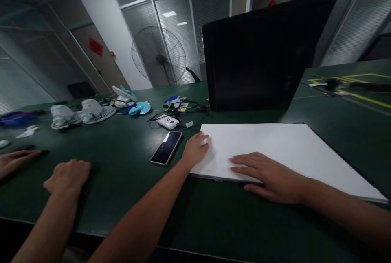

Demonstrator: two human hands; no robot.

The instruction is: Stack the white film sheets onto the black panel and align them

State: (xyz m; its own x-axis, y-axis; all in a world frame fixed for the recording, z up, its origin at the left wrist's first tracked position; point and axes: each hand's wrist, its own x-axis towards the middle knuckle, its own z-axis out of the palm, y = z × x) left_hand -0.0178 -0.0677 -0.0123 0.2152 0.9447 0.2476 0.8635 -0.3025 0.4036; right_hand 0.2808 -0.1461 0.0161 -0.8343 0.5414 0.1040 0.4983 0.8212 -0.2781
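A large flat white pad [275, 145] with a dark border along its right and far edges lies on the green table before me. My left hand [195, 150] rests at the pad's left edge, its fingertips on the white surface and slightly apart. Over the near edge lies my right hand [270, 176], palm down, fingers stretched out across the white surface and the thumb off the pad. Neither hand appears to hold anything. Just left of my left hand a smartphone [166, 148] lies face up with a dark screen.
A big black panel [259, 55] stands behind the pad. White device [168, 122], cables and a light-blue object [139, 108] lie farther back. At left are another person's fist [67, 175] and a second hand [18, 160]. A large fan [160, 57] stands beyond the table.
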